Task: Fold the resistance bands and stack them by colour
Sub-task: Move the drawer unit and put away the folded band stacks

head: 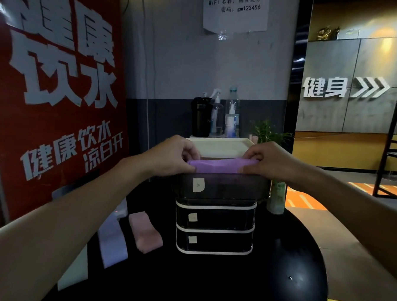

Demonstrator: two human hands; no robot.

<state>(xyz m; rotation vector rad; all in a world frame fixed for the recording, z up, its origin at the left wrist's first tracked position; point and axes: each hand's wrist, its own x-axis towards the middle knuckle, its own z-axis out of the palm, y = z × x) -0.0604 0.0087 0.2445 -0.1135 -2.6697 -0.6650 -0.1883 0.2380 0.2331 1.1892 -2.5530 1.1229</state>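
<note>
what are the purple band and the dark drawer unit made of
Purple band: likely soft matte fabric or elastic; it folds in limp layers without shine. Drawer unit: apparently hard smoky translucent plastic, glossy, pale trim; purple shows through the top drawer.

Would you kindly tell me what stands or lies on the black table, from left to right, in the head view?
Lilac band → pink band → drawer unit → green bottle.

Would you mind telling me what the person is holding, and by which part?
A folded purple band, held over the pulled-out top drawer: the left hand pinches its left end, the right hand its right end.
</note>
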